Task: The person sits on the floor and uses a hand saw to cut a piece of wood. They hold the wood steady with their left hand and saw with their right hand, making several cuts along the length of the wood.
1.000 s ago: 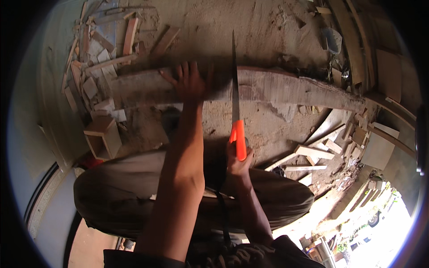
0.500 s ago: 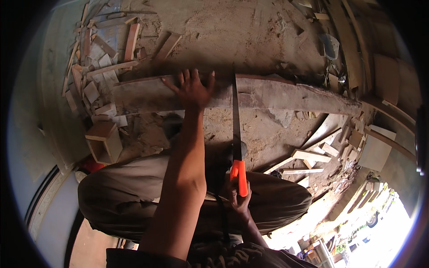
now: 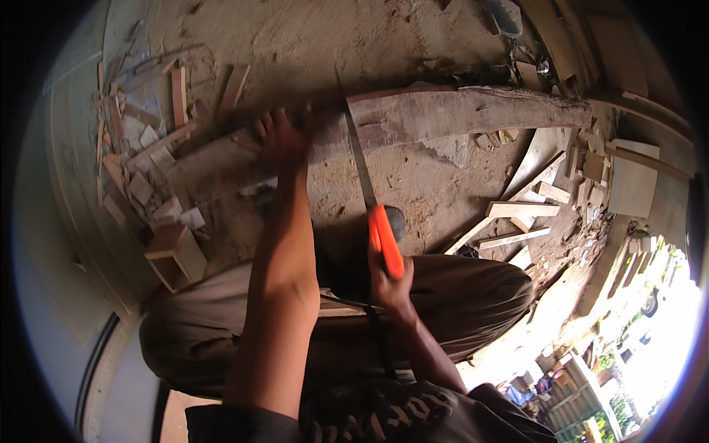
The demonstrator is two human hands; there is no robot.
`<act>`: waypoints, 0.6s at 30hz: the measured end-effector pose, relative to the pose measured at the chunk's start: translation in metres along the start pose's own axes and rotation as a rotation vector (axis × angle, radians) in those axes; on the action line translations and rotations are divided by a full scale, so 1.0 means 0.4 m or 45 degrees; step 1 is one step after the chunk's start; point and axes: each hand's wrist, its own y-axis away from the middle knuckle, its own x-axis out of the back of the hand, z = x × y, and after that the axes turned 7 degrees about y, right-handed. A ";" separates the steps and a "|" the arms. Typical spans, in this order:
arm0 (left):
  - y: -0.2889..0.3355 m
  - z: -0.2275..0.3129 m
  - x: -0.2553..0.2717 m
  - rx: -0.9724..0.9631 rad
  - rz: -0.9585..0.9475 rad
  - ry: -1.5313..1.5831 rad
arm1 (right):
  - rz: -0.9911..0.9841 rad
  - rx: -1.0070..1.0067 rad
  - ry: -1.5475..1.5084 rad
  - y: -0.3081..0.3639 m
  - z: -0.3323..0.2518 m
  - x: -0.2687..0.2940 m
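A long, weathered wooden board (image 3: 473, 111) lies crosswise in front of me, its left part in shadow. My left hand (image 3: 283, 140) rests on it with the fingers spread, just left of the saw. In my right hand (image 3: 390, 288) is the orange handle of a handsaw (image 3: 385, 240), fingers wrapped round it. The saw's long blade crosses the board, its tip reaching past the far edge. How deep the blade sits in the wood I cannot tell.
Wood offcuts (image 3: 140, 188) are heaped at the left, beside a small open wooden box (image 3: 176, 255). More strips of wood (image 3: 523, 210) lie at the right on the dusty floor (image 3: 295, 37). My bent legs (image 3: 473, 295) are close below the board.
The saw has slid forward, so more of its tip sticks out beyond the board. My left hand stays on the board, still spread. The whole view has tilted and shifted.
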 end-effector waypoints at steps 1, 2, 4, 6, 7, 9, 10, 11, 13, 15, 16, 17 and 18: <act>-0.016 0.006 0.000 -0.024 0.009 -0.021 | 0.024 0.054 0.051 0.060 0.012 0.018; -0.015 0.015 -0.001 -0.041 0.009 -0.047 | 0.063 0.100 0.098 0.125 0.027 0.036; 0.011 0.029 0.000 -0.050 -0.067 -0.068 | 0.004 -0.017 0.152 0.201 0.019 0.085; -0.001 0.010 0.018 0.023 -0.097 -0.108 | -0.059 0.005 0.313 0.175 -0.016 0.120; -0.001 0.008 0.013 0.008 -0.090 -0.117 | -0.038 -0.039 0.237 0.133 -0.028 0.107; 0.000 0.008 0.000 -0.021 -0.072 -0.130 | -0.033 -0.174 0.143 0.004 -0.031 0.061; -0.007 0.003 -0.009 -0.039 -0.012 -0.140 | -0.055 -0.251 0.126 -0.060 -0.025 0.024; 0.000 0.000 -0.018 -0.077 0.028 -0.143 | 0.059 -0.100 -0.116 -0.099 -0.020 -0.029; -0.010 -0.004 -0.032 -0.118 0.038 -0.182 | 0.179 0.104 -0.200 -0.134 -0.040 -0.088; 0.003 -0.009 -0.023 -0.108 -0.064 -0.262 | 0.222 0.094 -0.050 -0.131 -0.071 -0.086; 0.018 -0.011 -0.015 -0.043 -0.111 -0.178 | 0.122 0.011 -0.030 -0.107 -0.059 -0.068; 0.010 -0.002 -0.007 0.014 -0.138 -0.084 | 0.037 -0.055 -0.014 -0.085 -0.044 -0.042; -0.003 0.005 0.000 0.070 -0.162 0.010 | 0.007 -0.019 0.022 -0.040 -0.025 -0.024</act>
